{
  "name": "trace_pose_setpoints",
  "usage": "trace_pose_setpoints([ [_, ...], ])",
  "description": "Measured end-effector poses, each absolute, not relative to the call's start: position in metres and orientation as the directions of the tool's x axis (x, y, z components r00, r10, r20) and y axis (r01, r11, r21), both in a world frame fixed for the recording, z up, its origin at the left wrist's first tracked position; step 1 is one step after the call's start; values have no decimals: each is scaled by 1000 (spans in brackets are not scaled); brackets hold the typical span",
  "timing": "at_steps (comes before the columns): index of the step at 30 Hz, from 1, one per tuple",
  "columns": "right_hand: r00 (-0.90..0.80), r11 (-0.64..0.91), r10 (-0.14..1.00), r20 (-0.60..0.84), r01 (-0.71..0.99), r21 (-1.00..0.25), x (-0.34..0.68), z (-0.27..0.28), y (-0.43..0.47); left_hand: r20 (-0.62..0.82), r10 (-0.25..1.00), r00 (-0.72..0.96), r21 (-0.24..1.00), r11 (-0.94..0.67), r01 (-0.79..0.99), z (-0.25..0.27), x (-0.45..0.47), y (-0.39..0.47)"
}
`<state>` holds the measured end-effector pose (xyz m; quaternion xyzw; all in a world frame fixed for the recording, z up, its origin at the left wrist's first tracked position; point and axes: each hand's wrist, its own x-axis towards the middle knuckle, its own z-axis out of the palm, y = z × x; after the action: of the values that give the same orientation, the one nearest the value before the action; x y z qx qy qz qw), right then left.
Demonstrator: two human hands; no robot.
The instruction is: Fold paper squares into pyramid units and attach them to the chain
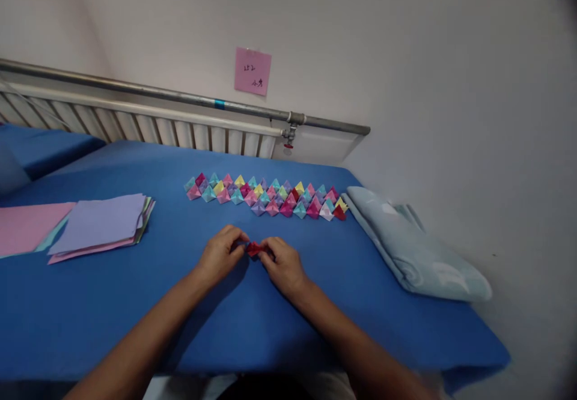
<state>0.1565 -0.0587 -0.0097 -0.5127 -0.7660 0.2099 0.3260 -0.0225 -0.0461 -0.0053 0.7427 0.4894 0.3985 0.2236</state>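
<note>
Between my two hands is a small red folded paper piece (253, 248), held just above or on the blue cloth of the table. My left hand (222, 251) pinches its left side with thumb and forefinger. On the right side, the fingertips of my right hand (285, 266) are closed on it as well. Beyond my hands, several folded paper pieces (286, 208) in pink, teal, yellow, purple and red stand in close rows. The exact folds of the red piece are too small to make out.
Stacked coloured paper sheets (99, 224) lie to the left, beside a pink sheet (31, 229). A folded pale blue blanket (419, 256) rests at the right edge, against the wall. Behind the blue-covered table (180, 334) run a radiator (180, 133) and a metal pipe (157, 92).
</note>
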Motion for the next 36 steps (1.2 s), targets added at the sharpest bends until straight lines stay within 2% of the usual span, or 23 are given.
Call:
trace_pose_setpoints([
  [4, -230, 329, 944, 234, 682, -654, 157, -18, -29, 298, 923, 243, 746, -384, 544, -14, -17, -10],
  [8, -295, 340, 938, 185, 669, -661, 157, -20, -16, 239, 936, 258, 795, -341, 501, -25, -21, 3],
  [11, -311, 353, 930, 195, 614, -706, 160, -20, -15, 222, 938, 265, 832, -324, 450, -29, -26, 1],
  [20, -348, 377, 908, 233, 439, -816, 167, -14, -16, 201, 891, 407, 824, -378, 422, -17, -31, -4],
  [36, -391, 430, 886, 249, 495, -755, 162, -16, -15, 292, 862, 414, 747, -476, 464, -16, -23, -11],
])
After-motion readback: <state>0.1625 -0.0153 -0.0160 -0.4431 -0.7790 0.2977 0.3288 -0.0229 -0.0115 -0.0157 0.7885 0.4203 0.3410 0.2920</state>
